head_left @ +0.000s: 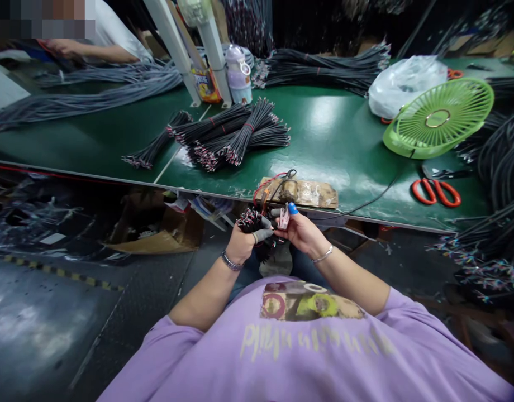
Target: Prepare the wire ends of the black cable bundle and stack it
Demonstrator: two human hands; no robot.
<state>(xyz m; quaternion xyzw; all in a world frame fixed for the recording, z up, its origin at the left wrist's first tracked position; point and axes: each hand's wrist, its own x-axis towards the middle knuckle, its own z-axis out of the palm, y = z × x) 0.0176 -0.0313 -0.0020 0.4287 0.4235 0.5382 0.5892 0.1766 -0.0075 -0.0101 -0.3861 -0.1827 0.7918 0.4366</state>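
Note:
My left hand (245, 241), with grey covers on some fingers, is closed round a bundle of short black cables (249, 221) whose stripped ends point up. Close beside it, my right hand (302, 230) pinches a small pale pink and white piece (284, 218), too small to name, between a blue-covered thumb and the fingers. Both hands are just off the table's front edge. Right beyond them lies a worn wooden block (316, 193) with a red wire and a black wire at its left part.
Bundled black cables (236, 134) lie on the green table (332, 134). At right are a green fan (439, 117), red-handled scissors (435, 191) and a plastic bag (408, 84). A purple bottle (239, 75) stands by white posts. A co-worker's arm (101, 51) is at upper left.

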